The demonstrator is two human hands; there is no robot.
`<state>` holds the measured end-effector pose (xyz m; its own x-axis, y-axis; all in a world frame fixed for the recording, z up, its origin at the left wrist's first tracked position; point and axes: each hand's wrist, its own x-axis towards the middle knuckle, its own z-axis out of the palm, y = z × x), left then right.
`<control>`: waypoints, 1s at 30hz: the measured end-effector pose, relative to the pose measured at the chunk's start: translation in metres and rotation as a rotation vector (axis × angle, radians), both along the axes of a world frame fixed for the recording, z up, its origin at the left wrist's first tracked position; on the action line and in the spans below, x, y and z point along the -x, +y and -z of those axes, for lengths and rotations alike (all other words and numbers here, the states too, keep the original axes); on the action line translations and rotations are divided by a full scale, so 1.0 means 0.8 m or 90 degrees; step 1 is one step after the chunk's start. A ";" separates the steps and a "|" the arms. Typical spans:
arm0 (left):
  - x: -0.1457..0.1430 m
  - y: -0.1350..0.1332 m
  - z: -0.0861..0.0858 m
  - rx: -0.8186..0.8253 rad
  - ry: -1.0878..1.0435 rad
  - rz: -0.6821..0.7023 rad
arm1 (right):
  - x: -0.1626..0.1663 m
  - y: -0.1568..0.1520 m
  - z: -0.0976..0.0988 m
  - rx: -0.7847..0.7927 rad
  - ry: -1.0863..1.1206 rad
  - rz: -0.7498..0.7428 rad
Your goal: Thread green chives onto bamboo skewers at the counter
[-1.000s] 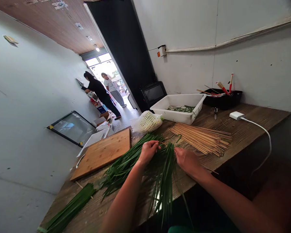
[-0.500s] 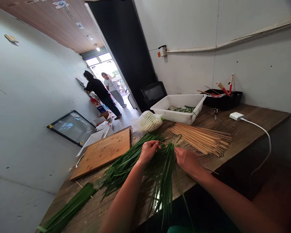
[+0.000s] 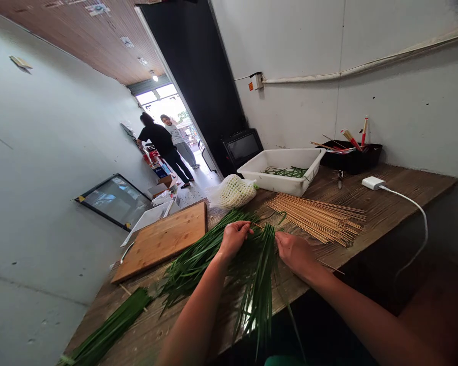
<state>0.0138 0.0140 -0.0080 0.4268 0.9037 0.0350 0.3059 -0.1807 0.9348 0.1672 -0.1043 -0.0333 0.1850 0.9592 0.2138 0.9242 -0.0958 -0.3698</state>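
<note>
My left hand (image 3: 234, 239) pinches one end of a thin bamboo skewer (image 3: 257, 225). My right hand (image 3: 293, 252) is closed around the same skewer, whose other end sticks out beyond the wrist. Between the hands a bunch of chives (image 3: 262, 277) hangs from the skewer, its leaves trailing over the table's front edge. A loose pile of chives (image 3: 198, 262) lies under and left of my left hand. Beyond my right hand, bare bamboo skewers (image 3: 320, 216) are spread on the table. One finished-looking row of skewered chives (image 3: 112, 325) rests at the front left.
On the wooden table (image 3: 408, 193) stand a cutting board (image 3: 164, 241), a net-wrapped bundle (image 3: 234, 192), a white tub (image 3: 282, 182) with chive scraps and a black basket (image 3: 351, 156). A white charger (image 3: 373, 183) trails its cable over the edge. Two people stand near the doorway.
My hands, the skewer and the hanging chives have hardly moved. In the background, the person in black has shifted slightly right, toward the other person.
</note>
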 end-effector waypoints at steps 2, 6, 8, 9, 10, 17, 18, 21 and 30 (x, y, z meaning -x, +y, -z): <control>0.000 0.000 0.000 -0.001 0.005 0.004 | 0.000 0.000 0.002 -0.002 -0.001 0.001; 0.001 0.000 -0.001 -0.016 0.011 0.010 | -0.001 0.001 0.005 -0.009 0.004 -0.001; 0.001 -0.001 -0.002 -0.020 0.013 0.010 | -0.001 0.001 0.004 -0.005 0.005 -0.003; 0.001 -0.001 -0.002 -0.020 0.013 0.010 | -0.001 0.001 0.004 -0.003 0.006 -0.003; 0.000 -0.001 -0.002 -0.019 0.012 0.010 | -0.001 0.001 0.003 -0.002 0.007 -0.004; -0.001 -0.001 -0.001 -0.011 0.007 -0.002 | -0.001 0.000 0.000 -0.003 -0.001 -0.002; -0.001 -0.001 -0.001 -0.013 0.008 -0.003 | -0.001 0.000 0.000 -0.001 -0.001 -0.002; 0.000 -0.001 0.000 -0.020 0.013 -0.004 | -0.001 0.001 0.002 0.002 -0.001 -0.004; 0.000 0.000 0.001 -0.035 0.030 -0.003 | -0.002 0.000 0.000 0.000 0.006 -0.008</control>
<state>0.0136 0.0139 -0.0090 0.4242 0.9032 0.0649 0.3501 -0.2297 0.9081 0.1689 -0.1040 -0.0337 0.1750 0.9615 0.2121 0.9218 -0.0843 -0.3785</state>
